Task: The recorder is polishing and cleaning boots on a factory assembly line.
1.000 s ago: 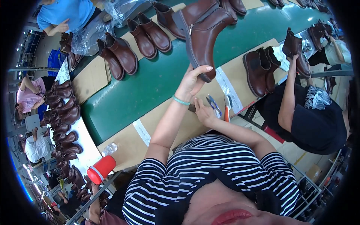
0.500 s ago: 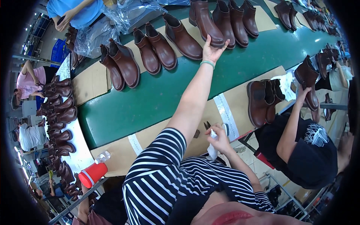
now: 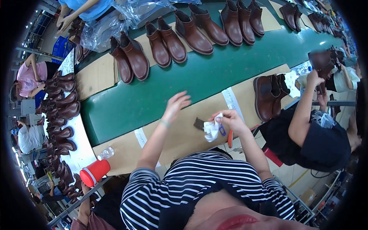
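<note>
My left hand [image 3: 177, 106] is in the air over the near edge of the green bench [image 3: 161, 90], fingers apart with nothing in them. In my right hand [image 3: 232, 120] a crumpled white cloth [image 3: 212, 131] is pinched over the brown paper strip [image 3: 174, 136]. A small dark block [image 3: 199, 123] lies just left of the cloth. A blue looped item [image 3: 222, 130] shows beside the cloth, and an orange-handled tool [image 3: 230, 138] is below my right hand. Across the bench, brown ankle boots [image 3: 193, 35] stand in a row on cardboard, one boot [image 3: 210, 26] right beside another.
A boot pair [image 3: 264, 96] stands at the right end of the paper, beside a co-worker in black [image 3: 303, 142] holding up a boot. A red bucket [image 3: 94, 172] and clear plastic bottle [image 3: 106, 153] are at the near left. More boots [image 3: 63, 99] line a white table farther left.
My left hand has let go of a boot, which now stands in the far row, and has drawn back toward me. My right hand with the cloth has moved slightly up and right.
</note>
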{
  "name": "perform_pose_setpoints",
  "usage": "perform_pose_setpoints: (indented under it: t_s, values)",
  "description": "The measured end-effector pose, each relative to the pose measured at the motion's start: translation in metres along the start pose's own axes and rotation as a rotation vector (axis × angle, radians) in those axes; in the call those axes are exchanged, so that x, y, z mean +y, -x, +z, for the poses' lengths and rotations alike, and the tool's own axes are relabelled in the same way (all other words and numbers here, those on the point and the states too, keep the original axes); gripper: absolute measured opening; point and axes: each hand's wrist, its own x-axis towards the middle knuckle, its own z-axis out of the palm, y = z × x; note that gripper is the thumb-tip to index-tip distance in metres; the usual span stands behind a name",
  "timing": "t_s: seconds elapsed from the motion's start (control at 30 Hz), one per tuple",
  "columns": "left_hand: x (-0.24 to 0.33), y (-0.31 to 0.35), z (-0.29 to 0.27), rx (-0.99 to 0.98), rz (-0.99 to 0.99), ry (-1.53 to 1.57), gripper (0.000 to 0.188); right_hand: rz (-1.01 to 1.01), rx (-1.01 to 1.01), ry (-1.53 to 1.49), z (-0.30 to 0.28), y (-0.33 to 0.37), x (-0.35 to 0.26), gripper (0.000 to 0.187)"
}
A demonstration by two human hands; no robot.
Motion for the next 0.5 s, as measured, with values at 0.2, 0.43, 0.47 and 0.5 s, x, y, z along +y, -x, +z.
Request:
perform_pose_setpoints:
  t_s: [0.2, 0.43, 0.47, 0.5]
  values:
    - [-0.143, 0.177, -0.17, 0.991, 0.2, 0.335, 0.032, 0.236, 0.014, -0.06, 0.066, -0.018, 0.0, 0.033]
    - [-0.172, 0.319, -0.246, 1.943, 0.27, -0.115, 0.081, 0.291, -0.099, 0.031, 0.156, -0.03, 0.056, 0.027]
    - [-0.159, 0.33, -0.259, 1.76, 0.453, -0.048, 0.097, 0.284, -0.122, 0.074, 0.165, -0.031, 0.06, 0.024]
    - [-0.176, 0.337, -0.29, 1.949, 0.368, -0.257, 0.105, 0.287, -0.178, -0.005, 0.183, -0.032, 0.064, 0.02]
